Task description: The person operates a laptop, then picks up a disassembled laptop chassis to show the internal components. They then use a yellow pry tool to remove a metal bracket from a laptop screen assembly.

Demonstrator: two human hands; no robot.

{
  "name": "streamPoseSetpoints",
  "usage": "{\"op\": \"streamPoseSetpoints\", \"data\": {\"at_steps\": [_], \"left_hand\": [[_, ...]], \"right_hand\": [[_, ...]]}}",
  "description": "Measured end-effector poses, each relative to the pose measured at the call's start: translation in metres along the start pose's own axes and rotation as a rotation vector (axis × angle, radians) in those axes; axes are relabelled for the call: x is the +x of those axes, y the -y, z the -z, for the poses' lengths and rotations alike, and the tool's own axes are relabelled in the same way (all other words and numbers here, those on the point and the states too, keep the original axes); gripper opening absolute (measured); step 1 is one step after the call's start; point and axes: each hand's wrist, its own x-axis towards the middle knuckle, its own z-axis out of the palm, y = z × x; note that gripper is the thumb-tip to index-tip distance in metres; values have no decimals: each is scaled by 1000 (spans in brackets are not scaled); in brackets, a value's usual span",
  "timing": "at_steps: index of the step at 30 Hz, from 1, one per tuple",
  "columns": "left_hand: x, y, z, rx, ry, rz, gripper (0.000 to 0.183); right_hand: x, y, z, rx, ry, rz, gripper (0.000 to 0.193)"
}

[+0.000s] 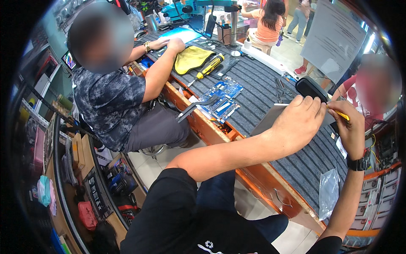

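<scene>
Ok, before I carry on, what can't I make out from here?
All in the head view:
Fingertips of the left grip: hidden behind its knuckles, so their contact can't be told.
Gray panel: its middle is covered by the left grip.
Yellow tool in the right grip: its tip is too small.
Hanging sheet: print too small and blurred.

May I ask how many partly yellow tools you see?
2: slim tool in the right hand, black-and-yellow tool by the yellow cloth. Others may be hidden.
</scene>
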Motion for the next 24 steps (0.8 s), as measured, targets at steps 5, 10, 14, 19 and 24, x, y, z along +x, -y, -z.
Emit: {"op": "streamPoseSetpoints", "data": {"at_steps": [5,10,14,19,24], "left_hand": [[0,1,7,-20,42,-4,54],[-2,4,7,-29,22,-15,55],[-1,6,5,-30,49,-13,55],[1,8,4,-21,37,-20,55],[-1,9,2,-22,39,1,56]], "right_hand": [[0,1,1,-12,36,-31,17],[-2,-3,1,6,19,-38,17],[-1,-3,-2,6,-6,-40,17],[2,-3,1,12,21,-85,16],[6,-12,3,-43,41,-38,16]]}}
